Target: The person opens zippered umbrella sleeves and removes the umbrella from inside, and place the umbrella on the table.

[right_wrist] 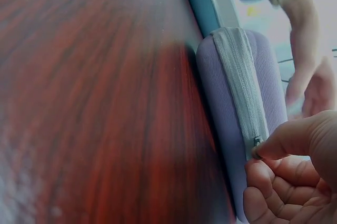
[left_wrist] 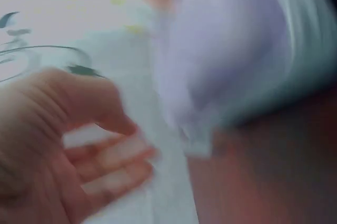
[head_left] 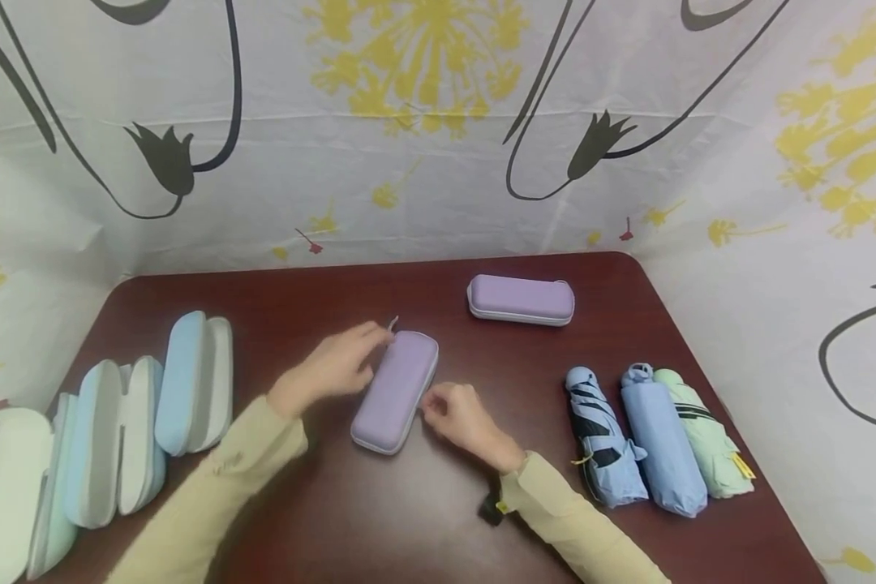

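A purple zippered hard case (head_left: pixel 394 393) lies at a slant in the middle of the table. Its grey zipper (right_wrist: pixel 239 71) appears done up along the side that the right wrist view shows. My right hand (head_left: pixel 463 418) pinches the zipper pull (right_wrist: pixel 257 142) between thumb and forefinger at the case's right side. Beside the upper left of the case is my left hand (head_left: pixel 332 361), its fingers loosely bent and holding nothing. The left wrist view is blurred, with a gap between that hand and the case.
A second purple case (head_left: pixel 521 300) lies at the back right. Open blue cases (head_left: pixel 190 385) and a pale green one (head_left: pixel 7 487) stand along the left. Three folded umbrellas (head_left: pixel 660 442) lie on the right of the dark red table (head_left: pixel 321 503). Patterned cloth (head_left: pixel 438 186) hangs behind.
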`<state>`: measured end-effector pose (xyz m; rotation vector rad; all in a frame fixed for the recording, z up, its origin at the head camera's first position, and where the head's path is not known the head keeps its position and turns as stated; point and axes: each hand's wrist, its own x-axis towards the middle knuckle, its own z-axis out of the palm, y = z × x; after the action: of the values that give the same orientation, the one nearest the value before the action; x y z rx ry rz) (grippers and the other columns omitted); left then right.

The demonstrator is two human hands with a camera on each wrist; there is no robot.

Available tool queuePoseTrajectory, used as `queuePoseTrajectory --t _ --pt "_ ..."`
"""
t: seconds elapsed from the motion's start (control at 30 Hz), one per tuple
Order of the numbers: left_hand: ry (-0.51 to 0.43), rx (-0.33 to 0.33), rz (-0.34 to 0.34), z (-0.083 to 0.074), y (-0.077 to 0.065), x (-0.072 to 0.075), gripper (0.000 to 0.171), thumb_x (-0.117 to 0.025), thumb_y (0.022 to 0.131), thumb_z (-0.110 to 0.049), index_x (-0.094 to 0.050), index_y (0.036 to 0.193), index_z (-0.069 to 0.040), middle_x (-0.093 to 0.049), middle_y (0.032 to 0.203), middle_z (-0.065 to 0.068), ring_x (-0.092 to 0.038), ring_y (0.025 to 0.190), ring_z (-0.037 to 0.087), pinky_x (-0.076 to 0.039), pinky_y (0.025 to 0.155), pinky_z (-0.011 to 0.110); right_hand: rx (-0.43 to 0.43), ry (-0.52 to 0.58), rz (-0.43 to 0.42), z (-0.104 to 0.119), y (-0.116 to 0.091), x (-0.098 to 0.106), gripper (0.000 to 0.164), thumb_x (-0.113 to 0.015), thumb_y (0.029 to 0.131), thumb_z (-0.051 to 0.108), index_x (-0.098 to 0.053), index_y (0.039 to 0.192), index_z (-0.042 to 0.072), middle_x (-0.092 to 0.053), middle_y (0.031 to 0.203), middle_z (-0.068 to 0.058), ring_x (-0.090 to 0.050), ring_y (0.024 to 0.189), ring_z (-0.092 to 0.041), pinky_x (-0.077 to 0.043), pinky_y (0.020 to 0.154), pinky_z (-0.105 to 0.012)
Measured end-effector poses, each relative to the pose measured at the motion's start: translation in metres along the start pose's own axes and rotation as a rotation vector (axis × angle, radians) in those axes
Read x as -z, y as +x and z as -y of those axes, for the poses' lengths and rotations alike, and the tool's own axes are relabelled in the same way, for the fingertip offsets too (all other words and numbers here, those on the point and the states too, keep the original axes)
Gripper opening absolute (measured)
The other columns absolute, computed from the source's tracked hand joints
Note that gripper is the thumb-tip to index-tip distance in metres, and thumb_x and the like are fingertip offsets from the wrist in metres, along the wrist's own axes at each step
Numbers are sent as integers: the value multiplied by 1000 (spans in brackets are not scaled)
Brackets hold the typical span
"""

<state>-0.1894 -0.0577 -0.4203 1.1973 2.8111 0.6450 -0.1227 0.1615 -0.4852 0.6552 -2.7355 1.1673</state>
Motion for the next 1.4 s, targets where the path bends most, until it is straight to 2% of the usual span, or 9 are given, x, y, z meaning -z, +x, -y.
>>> queuePoseTrajectory --t 0.07,0.13,0.33,0.4,0.5,0.77,1.0,1.23,1.4 --pt "47 -106 29 11 15 4 53 -61 70 7 -57 121 -7 -58 108 7 -55 88 18 -48 64 30 -4 2 7 1 1 0 9 -67 72 -2 -67 76 6 -61 69 -2 -57 62 -9 -47 57 -17" --pt "132 -181 91 20 27 6 59 -62 69 9 -55 125 -10 -56 111 6 -54 92 18 -47 63 30 -2 2 12 4 3 -1 9 -66 72 -2 -67 76 6 -61 70 -2 -57 63 -10 -47 58 -18" --pt "324 -305 335 24 45 5 87 -71 60 6 -45 138 -24 -49 127 5 -49 112 24 -49 77 37 25 12 27 8 9 -8 7 -66 73 -2 -66 77 5 -62 71 -3 -58 64 -10 -47 59 -18" --pt "352 -352 365 22 49 5 88 -73 58 5 -46 136 -26 -49 129 4 -49 114 24 -49 79 39 29 10 27 8 10 -10 8 -66 72 -2 -66 76 5 -62 71 -3 -58 64 -10 -47 59 -17" --pt "378 -390 361 21 52 7 84 -74 56 3 -51 131 -27 -51 126 1 -49 112 22 -49 79 39 33 1 20 7 11 -9 9 -67 72 -2 -66 76 5 -63 70 -3 -58 63 -10 -47 59 -17" --pt "385 -354 355 26 52 12 79 -81 52 -7 -55 125 -18 -53 124 1 -48 109 22 -48 81 39 36 -58 -20 1 11 -3 8 -67 71 -3 -66 76 4 -62 71 -4 -58 62 -13 -47 58 -19" --pt "277 -310 338 36 45 11 80 -84 49 -15 -54 123 -10 -53 120 3 -49 105 21 -49 81 38 90 -116 -8 -3 6 4 7 -68 73 -1 -67 78 4 -64 74 -6 -61 68 -17 -51 63 -25" --pt "197 -197 366 45 37 10 81 -85 50 -21 -55 124 -10 -53 122 5 -50 108 22 -47 85 40 144 -145 36 -7 -7 12 5 -67 74 1 -65 76 6 -63 73 -3 -61 68 -15 -50 63 -26" --pt "152 -150 352 48 30 9 78 -86 50 -23 -58 121 -8 -54 118 5 -52 105 21 -48 84 39 161 -151 21 -12 -16 19 8 -68 73 0 -65 76 6 -62 73 -2 -60 68 -14 -50 62 -25"
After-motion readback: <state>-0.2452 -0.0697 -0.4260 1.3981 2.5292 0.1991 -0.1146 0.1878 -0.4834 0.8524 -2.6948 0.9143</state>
